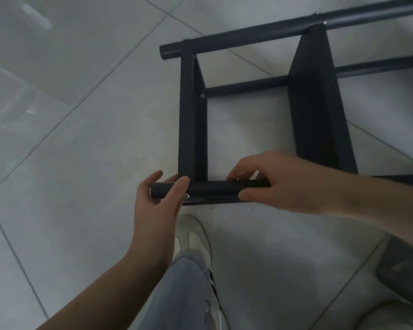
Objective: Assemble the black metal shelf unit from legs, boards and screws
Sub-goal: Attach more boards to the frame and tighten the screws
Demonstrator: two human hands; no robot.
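The black metal shelf unit lies on its side on the tiled floor. Its near leg (215,186) is a round black tube running left to right. My left hand (157,198) grips the tube's left end, fingers and thumb curled round it. My right hand (279,182) grips the same tube further right. A silver screw (187,196) shows just beside my left fingers. The end board (192,120) and a second board (317,103) stand on edge between this leg and the far leg (260,34). Another leg (248,85) runs behind them.
My foot in a white shoe (196,239) and a grey trouser leg (181,294) are right below the near leg. A second screw (202,96) sits on the end board. A dark object (401,270) lies at the lower right. Grey floor tiles (69,139) spread to the left.
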